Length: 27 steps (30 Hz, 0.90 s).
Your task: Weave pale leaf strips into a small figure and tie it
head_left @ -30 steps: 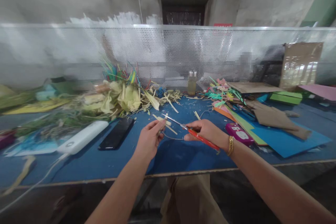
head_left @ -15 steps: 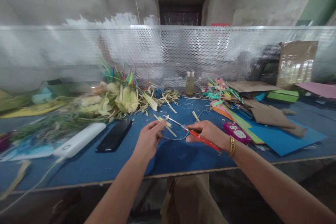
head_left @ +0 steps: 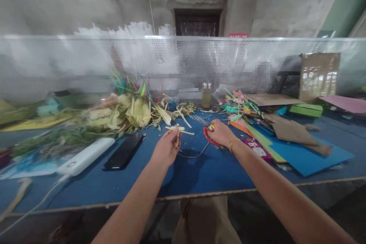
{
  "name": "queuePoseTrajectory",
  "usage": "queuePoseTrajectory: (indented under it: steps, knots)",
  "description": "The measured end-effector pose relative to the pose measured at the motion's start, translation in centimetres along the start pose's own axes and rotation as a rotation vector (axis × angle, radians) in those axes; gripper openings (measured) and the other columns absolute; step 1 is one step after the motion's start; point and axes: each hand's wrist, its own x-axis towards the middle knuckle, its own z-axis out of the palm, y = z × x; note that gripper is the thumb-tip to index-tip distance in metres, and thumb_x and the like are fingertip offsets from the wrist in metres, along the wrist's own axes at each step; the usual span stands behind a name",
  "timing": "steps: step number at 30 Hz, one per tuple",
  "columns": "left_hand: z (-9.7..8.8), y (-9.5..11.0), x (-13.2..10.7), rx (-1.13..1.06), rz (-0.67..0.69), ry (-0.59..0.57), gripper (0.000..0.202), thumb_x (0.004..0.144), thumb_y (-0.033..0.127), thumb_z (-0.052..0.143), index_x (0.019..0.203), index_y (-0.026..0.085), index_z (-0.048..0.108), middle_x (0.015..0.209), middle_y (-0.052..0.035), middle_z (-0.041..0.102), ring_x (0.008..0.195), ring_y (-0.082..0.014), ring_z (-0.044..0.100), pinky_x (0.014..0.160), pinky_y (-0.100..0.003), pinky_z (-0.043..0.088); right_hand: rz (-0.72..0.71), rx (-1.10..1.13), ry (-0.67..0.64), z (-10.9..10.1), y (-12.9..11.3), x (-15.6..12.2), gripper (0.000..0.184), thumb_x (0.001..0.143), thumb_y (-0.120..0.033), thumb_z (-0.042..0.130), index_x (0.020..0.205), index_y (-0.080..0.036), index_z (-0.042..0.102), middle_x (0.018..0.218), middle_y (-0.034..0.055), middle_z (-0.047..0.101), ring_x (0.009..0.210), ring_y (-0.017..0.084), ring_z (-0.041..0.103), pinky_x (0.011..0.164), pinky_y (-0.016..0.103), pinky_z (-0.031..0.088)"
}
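Pale dried husk strips lie crossed at the fingertips of my left hand, which pinches them above the blue table. From that hand a thin grey wire curves over to the right. My right hand is closed on red-handled scissors, low over the table. Their blades point to the far left, away from the strips. Part of the handles is hidden behind my fingers.
Left of my hands lie a black phone and a white power bank with a cable. Behind them is a heap of husks. A glass bottle stands at the back. Coloured paper and cardboard lie to the right.
My right hand has moved forward with the scissors, and their blades have left the strips by my left hand. The strips in my left hand now lie crossed at a different angle.
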Motion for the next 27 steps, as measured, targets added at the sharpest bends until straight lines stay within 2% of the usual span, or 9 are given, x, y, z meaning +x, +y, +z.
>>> queuePoseTrajectory:
  steps: [5, 8, 10, 13, 15, 16, 20, 24, 27]
  knots:
    - [0.7, 0.0, 0.7, 0.008, -0.023, -0.033, 0.014, 0.074, 0.015, 0.074, 0.075, 0.017, 0.060, 0.061, 0.0043, 0.059, 0.053, -0.0062, 0.059, 0.045, -0.015, 0.044, 0.062, -0.237, -0.047, 1.5, 0.2, 2.8, 0.039, 0.082, -0.030, 0.055, 0.115, -0.009, 0.056, 0.108, 0.0211, 0.068, 0.103, 0.032, 0.064, 0.081, 0.034, 0.045]
    - [0.9, -0.1, 1.1, 0.027, 0.023, -0.047, 0.021, 0.068, 0.014, 0.078, 0.070, 0.017, 0.057, 0.063, 0.0033, 0.061, 0.058, -0.0078, 0.063, 0.047, -0.014, 0.045, 0.012, -0.326, -0.111, 2.0, 0.7, 3.3, 0.034, 0.082, -0.028, 0.055, 0.112, -0.014, 0.062, 0.106, 0.0173, 0.070, 0.103, 0.030, 0.065, 0.082, 0.034, 0.046]
    - [0.9, -0.2, 1.5, 0.044, 0.061, -0.056, 0.026, 0.064, 0.014, 0.080, 0.067, 0.017, 0.055, 0.065, 0.0023, 0.062, 0.063, -0.0087, 0.064, 0.048, -0.014, 0.045, -0.010, -0.377, -0.149, 2.0, 0.8, 3.1, 0.027, 0.082, -0.029, 0.055, 0.101, -0.016, 0.068, 0.101, 0.0154, 0.071, 0.102, 0.030, 0.065, 0.083, 0.035, 0.046]
    - [0.7, -0.5, 2.1, 0.062, 0.099, -0.069, 0.028, 0.060, 0.015, 0.083, 0.065, 0.016, 0.056, 0.065, 0.0021, 0.063, 0.063, -0.0078, 0.063, 0.052, -0.014, 0.045, -0.048, -0.359, -0.019, 1.4, 0.1, 2.4, 0.028, 0.085, -0.033, 0.052, 0.087, -0.016, 0.073, 0.097, 0.0168, 0.072, 0.105, 0.032, 0.063, 0.087, 0.040, 0.045]
    - [0.4, -0.8, 2.5, 0.069, 0.109, -0.076, 0.028, 0.058, 0.017, 0.085, 0.065, 0.015, 0.057, 0.062, 0.0036, 0.060, 0.058, -0.0060, 0.059, 0.053, -0.015, 0.045, -0.172, -0.143, 0.132, 1.2, -1.0, 1.8, 0.032, 0.090, -0.037, 0.048, 0.094, -0.017, 0.073, 0.102, 0.0147, 0.072, 0.107, 0.029, 0.062, 0.093, 0.040, 0.043]
    - [0.2, -1.0, 2.6, 0.071, 0.111, -0.080, 0.029, 0.057, 0.019, 0.085, 0.065, 0.015, 0.058, 0.061, 0.0043, 0.059, 0.056, -0.0052, 0.058, 0.054, -0.015, 0.045, -0.247, 0.041, 0.137, 1.2, -1.7, 1.6, 0.034, 0.091, -0.039, 0.046, 0.097, -0.019, 0.073, 0.103, 0.0120, 0.072, 0.105, 0.025, 0.063, 0.094, 0.037, 0.043]
    - [-0.1, -1.3, 2.8, 0.086, 0.138, -0.116, 0.032, 0.052, 0.023, 0.088, 0.066, 0.015, 0.060, 0.062, 0.0046, 0.059, 0.056, -0.0048, 0.055, 0.056, -0.016, 0.044, -0.312, 0.752, -0.107, 3.1, -4.0, 1.3, 0.036, 0.075, -0.044, 0.068, 0.102, -0.021, 0.070, 0.101, 0.0063, 0.073, 0.091, 0.019, 0.066, 0.082, 0.030, 0.049]
    - [-0.2, -1.1, 2.7, 0.149, 0.163, -0.126, 0.034, 0.052, 0.029, 0.088, 0.068, 0.015, 0.062, 0.062, 0.0028, 0.060, 0.058, -0.0068, 0.056, 0.055, -0.018, 0.042, -0.227, 1.013, -0.158, 5.2, -4.5, 1.5, 0.030, 0.064, -0.040, 0.074, 0.083, -0.017, 0.068, 0.081, 0.0022, 0.071, 0.075, 0.015, 0.062, 0.074, 0.028, 0.047]
    - [-0.1, -1.0, 2.4, 0.180, 0.164, -0.104, 0.034, 0.051, 0.030, 0.087, 0.070, 0.015, 0.064, 0.069, 0.0001, 0.064, 0.067, -0.0095, 0.061, 0.061, -0.019, 0.045, -0.182, 1.075, -0.128, 5.2, -4.1, 1.2, 0.029, 0.061, -0.040, 0.074, 0.075, -0.016, 0.066, 0.071, -0.0002, 0.067, 0.068, 0.012, 0.057, 0.070, 0.026, 0.045]
